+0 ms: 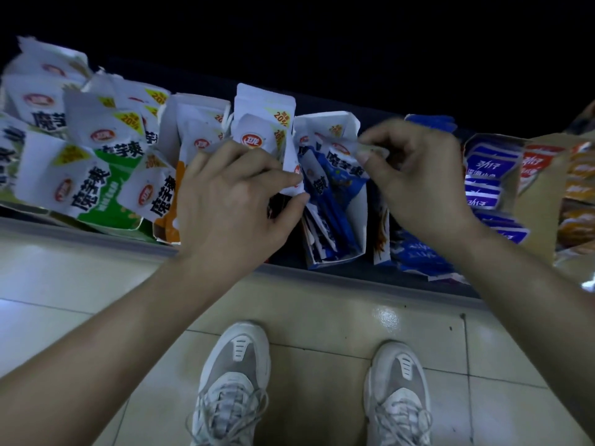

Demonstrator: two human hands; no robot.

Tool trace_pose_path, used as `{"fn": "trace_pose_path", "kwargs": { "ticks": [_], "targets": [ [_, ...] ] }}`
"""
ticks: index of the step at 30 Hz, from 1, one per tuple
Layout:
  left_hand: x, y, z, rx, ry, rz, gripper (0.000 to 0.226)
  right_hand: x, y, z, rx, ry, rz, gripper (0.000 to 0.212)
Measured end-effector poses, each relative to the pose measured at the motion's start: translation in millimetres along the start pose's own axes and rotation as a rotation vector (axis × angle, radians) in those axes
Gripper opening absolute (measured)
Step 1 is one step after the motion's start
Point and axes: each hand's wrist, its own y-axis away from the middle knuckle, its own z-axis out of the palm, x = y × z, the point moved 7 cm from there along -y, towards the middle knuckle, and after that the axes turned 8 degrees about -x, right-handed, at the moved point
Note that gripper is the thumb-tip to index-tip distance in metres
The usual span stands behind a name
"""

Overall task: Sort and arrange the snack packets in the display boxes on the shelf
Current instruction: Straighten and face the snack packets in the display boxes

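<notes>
From the head camera, the shelf (322, 275) ran across the upper half of the view, crowded with snack packets in open display boxes. Near the middle of its front edge stood a blue display box (359, 220) holding blue packets (331, 194) on end.

The left hand (231, 194) lay just left of that box, fingers curled. Its thumb and forefinger pinched a white packet (291, 180) at the box's left wall.

The right hand (418, 175), blurred, was over the box's right wall. Its fingers were curled and its thumb and forefinger pinched a pale packet corner (375, 151); what the corner belonged to could not be told.

Toward the left end lay green-and-white packets (93, 188) and an orange packet (167, 201), with purple packets (486, 165) toward the right end. Below the front edge, two grey shoes (231, 381) stood on a tiled floor (322, 317).
</notes>
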Motion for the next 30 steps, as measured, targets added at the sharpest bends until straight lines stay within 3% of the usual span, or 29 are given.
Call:
{"fn": "trace_pose_path", "kwargs": {
  "ticks": [5, 10, 15, 17, 22, 25, 28, 30],
  "targets": [
    [-2.6, 1.1, -0.2, -0.012, -0.017, -0.012, 0.027, -2.5, -38.0, -3.7, 0.030, 0.159, -0.106, 0.011],
    [-4.5, 0.7, -0.9, -0.020, -0.036, 0.001, 0.021, 16.9, -50.1, 20.3, -0.086, 0.416, -0.163, 0.012],
    [-4.4, 1.5, 0.5, -0.033, -0.033, 0.012, 0.018, 21.9, -26.9, 9.4, 0.122, 0.298, -0.095, 0.032],
    [-4.3, 1.4, 0.0, -0.026, -0.030, 0.013, 0.018, 20.5, -8.8, 5.8, 0.197, 0.297, -0.074, 0.030],
    [-6.1, 0.9, 0.4, -0.007, 0.014, 0.003, 0.010, 25.1, 16.8, 37.0, 0.021, 0.513, -0.018, 0.038],
    [-12.2, -0.1, -0.8, -0.009, 0.158, -0.103, 0.003, 23.8, 12.6, 48.1, -0.044, 0.605, 0.000, 0.027],
    [-21.6, 1.0, 1.6, -0.043, 0.388, -0.283, 0.025, 27.1, 3.7, 49.5, -0.053, 0.575, 0.041, 0.011],
    [-21.1, -0.7, 1.1, -0.070, 0.416, -0.321, 0.040, 32.4, 4.2, 43.0, -0.008, 0.403, 0.076, 0.006]
  ]
}}
